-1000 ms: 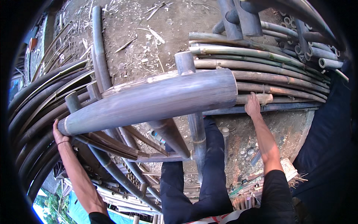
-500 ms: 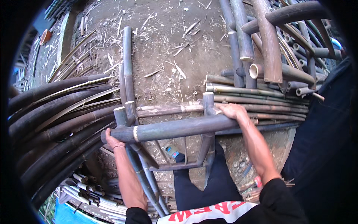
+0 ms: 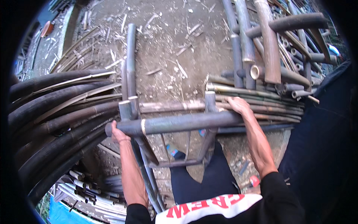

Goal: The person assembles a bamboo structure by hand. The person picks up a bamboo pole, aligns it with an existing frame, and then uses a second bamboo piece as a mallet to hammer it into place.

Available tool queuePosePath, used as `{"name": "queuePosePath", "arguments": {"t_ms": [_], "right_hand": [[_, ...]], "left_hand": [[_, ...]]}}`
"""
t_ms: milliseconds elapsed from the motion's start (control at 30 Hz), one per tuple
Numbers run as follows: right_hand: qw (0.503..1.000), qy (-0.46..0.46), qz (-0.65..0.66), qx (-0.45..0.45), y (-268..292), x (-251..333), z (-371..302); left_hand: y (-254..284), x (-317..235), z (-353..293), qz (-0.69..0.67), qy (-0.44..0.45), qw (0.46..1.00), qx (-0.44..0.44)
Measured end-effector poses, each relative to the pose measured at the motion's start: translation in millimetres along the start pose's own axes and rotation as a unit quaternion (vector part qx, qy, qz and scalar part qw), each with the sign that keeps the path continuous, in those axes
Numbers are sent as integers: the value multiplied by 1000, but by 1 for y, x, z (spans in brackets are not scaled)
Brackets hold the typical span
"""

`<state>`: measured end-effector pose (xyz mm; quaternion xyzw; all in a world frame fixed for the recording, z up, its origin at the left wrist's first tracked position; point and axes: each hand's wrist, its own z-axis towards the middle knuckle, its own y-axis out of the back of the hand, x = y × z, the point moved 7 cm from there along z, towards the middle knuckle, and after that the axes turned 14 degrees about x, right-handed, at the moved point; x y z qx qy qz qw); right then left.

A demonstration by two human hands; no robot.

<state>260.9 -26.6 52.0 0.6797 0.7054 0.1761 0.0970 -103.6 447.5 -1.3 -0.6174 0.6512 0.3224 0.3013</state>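
Note:
A thick dark bamboo pole (image 3: 186, 123) lies crosswise in front of me, level with the two upright posts of a bamboo frame (image 3: 175, 163). My left hand (image 3: 120, 133) is closed round the pole's left end, thumb on top. At the opposite end my right hand (image 3: 240, 105) grips the pole from above and behind; its palm side is hidden. The left post (image 3: 125, 110) and the right post (image 3: 210, 101) rise just behind the pole. Whether the pole is joined to them I cannot tell.
Dark bamboo poles (image 3: 56, 125) are stacked at my left, and more poles (image 3: 257, 98) lie at the right. Another bamboo structure (image 3: 270, 44) stands at the far right. Chips litter the ground (image 3: 167, 48). A blue sheet (image 3: 67, 213) shows at lower left.
The pole and both hands have shifted slightly to the right in the picture, the frame's posts with them. Both hands keep their hold, and my foot near the frame has moved.

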Motion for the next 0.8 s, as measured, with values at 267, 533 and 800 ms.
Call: {"name": "queuePosePath", "arguments": {"t_ms": [267, 533, 800], "right_hand": [[992, -60, -8, -110, 6, 22, 16], [994, 26, -6, -106, 16, 4, -4], [999, -28, -44, -10, -21, 21, -3]], "left_hand": [[-13, -38, 0, -16, 24, 1000, 2], [16, -25, -18, 74, 22, 995, -70], [31, -39, -15, 38, 20, 998, -46]]}}
